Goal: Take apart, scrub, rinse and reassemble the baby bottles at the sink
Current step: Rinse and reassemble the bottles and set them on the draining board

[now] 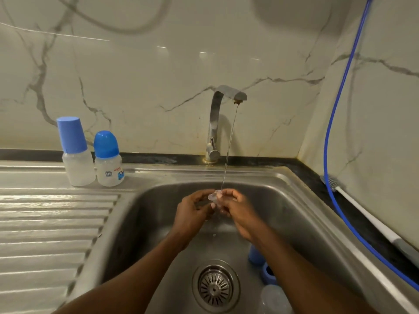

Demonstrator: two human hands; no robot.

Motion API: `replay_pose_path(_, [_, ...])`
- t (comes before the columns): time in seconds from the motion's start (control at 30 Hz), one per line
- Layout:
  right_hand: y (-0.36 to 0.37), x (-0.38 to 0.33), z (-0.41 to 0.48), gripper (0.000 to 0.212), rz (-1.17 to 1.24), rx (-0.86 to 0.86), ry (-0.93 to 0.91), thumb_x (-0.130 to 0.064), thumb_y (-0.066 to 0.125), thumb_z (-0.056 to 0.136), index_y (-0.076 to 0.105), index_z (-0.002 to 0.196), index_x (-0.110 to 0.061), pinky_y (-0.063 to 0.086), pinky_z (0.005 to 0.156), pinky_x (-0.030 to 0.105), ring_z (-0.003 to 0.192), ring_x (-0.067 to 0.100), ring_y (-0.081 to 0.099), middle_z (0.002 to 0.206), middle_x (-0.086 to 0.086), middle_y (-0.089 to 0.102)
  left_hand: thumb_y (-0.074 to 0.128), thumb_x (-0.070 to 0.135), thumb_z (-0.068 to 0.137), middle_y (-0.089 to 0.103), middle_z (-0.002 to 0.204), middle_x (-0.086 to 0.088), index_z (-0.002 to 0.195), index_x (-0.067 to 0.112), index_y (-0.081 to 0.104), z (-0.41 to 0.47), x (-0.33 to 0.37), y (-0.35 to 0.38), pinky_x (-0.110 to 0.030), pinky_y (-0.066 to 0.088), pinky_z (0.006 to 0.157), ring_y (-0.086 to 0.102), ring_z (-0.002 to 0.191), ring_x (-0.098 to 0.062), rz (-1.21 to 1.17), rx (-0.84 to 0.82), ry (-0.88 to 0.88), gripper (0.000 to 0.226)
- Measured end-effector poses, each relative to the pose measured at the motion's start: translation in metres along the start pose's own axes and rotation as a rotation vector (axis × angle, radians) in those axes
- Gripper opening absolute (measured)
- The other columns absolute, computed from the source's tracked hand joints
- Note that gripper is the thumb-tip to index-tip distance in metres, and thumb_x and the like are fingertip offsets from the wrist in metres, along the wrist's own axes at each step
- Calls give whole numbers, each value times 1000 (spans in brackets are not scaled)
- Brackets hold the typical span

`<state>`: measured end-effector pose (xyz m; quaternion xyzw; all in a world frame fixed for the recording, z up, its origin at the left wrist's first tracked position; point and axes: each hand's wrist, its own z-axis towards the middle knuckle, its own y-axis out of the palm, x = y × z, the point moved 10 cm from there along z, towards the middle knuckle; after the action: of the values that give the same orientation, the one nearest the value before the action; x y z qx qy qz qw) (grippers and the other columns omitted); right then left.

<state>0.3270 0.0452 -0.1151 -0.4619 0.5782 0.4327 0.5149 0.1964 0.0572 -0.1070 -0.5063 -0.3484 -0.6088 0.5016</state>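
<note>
Two assembled bottles, the tall-capped bottle (76, 152) and the dome-capped bottle (108, 159), stand left of the tap (215, 123); whether they are washed I cannot tell. Under the tap's thin stream, the left hand (192, 211) and right hand (238, 209) pinch a clear teat (214, 197) with curled fingers. Below and right of the tap lie a blue cap (255, 254), collar ring (268, 274) and bottle body (274, 300), so this bottle seems mid-rinse, with reassembly left.

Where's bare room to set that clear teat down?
Bare: the ribbed drainboard in front of the two capped bottles, and the sink floor left of the drain. Crowded: the sink's right side, holding blue cap, ring and bottle.
</note>
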Motion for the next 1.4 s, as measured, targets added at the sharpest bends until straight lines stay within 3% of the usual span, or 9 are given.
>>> replay_pose_path(0.17, [-10,-5,2,25,12,40,-25,-6,53,97,57,116,-22,56,82,37,91,24,68,107,14,69,67,9,90,71,115,10,129,30,58,-3,5,16,-24,57,86,69,103,-4,20,-93,38,45])
replay_pose_path(0.33, [4,-19,-3,17,-389,13,-214,-21,70,88,66,104,-20,52,64,12,85,4,65,97,-5,69,61,-2,91,68,111,5,138,35,42,-1,-1,-3,-23,58,77,70,95,-6,-4,48,11,63])
replay_pose_path(0.43, [-10,-15,-2,15,-595,126,-210,-24,65,91,67,92,-9,52,70,30,76,17,63,83,4,67,57,-8,89,69,102,0,139,30,42,-2,-7,-5,-29,60,76,71,90,-11,50,81,-20,65])
replay_pose_path(0.5, [-18,-22,-3,14,-561,212,-239,-23,61,94,66,92,-10,52,74,36,81,22,64,85,7,67,55,-10,88,64,107,0,140,27,42,-1,-7,-6,-33,61,75,69,90,-15,82,92,-19,64])
replay_pose_path(0.6, [4,-30,-6,6,-586,140,-327,-23,61,93,63,88,-22,43,59,11,74,7,59,81,-7,63,57,-9,88,62,108,2,138,25,44,0,-7,-15,-31,61,73,68,90,-16,103,150,-16,62])
replay_pose_path(0.7, [9,-23,-4,10,-582,117,-285,-23,68,88,61,95,-22,39,51,6,71,6,58,80,-8,62,59,-8,87,62,111,2,139,24,45,-2,-9,-9,-32,61,77,68,93,-16,82,97,-55,62])
replay_pose_path(1.07, [-6,-24,2,29,-410,80,-267,-13,67,90,66,116,-24,54,80,19,98,10,65,106,-6,68,61,5,94,74,104,3,126,26,61,-4,-9,18,-34,60,85,71,95,-15,26,-123,-84,39])
replay_pose_path(1.23, [-9,-25,0,20,-277,88,-233,-15,59,95,59,110,-28,61,66,34,85,19,71,101,3,69,56,6,98,75,100,-2,123,22,62,-2,-9,14,-36,59,86,72,93,-20,-30,-92,-94,31])
replay_pose_path(1.4, [-5,-21,1,29,-258,49,-192,-17,61,93,62,119,-28,58,70,25,90,12,66,109,0,67,52,-4,95,75,99,-1,116,22,66,-5,-7,17,-30,60,78,73,90,-19,-13,-138,-93,36])
